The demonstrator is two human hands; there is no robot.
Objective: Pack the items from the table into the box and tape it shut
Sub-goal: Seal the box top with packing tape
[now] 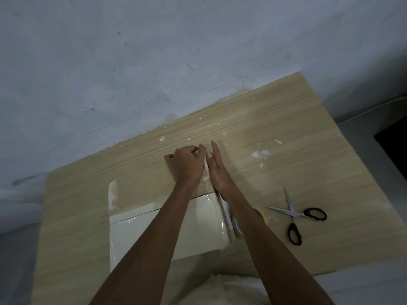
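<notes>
A cream cardboard box [136,236] lies closed on the table in front of me, glossy with clear tape along its edges. Its far part looks tan. A strip of clear tape [207,179] runs along the box's right side toward the far end. My left hand [187,164] sits at that far end, fingers curled round the end of the strip. My right hand [217,170] lies beside it, fingers straight, pressing against the strip. Both forearms cross over the box. A tape roll [263,215] shows partly from under my right forearm.
Black-handled scissors [294,213] lie open on the wooden table [286,161] to the right of the box. White scraps and smears dot the tabletop. A grey wall stands right behind the table's far edge. Pale cloth shows at the near edge.
</notes>
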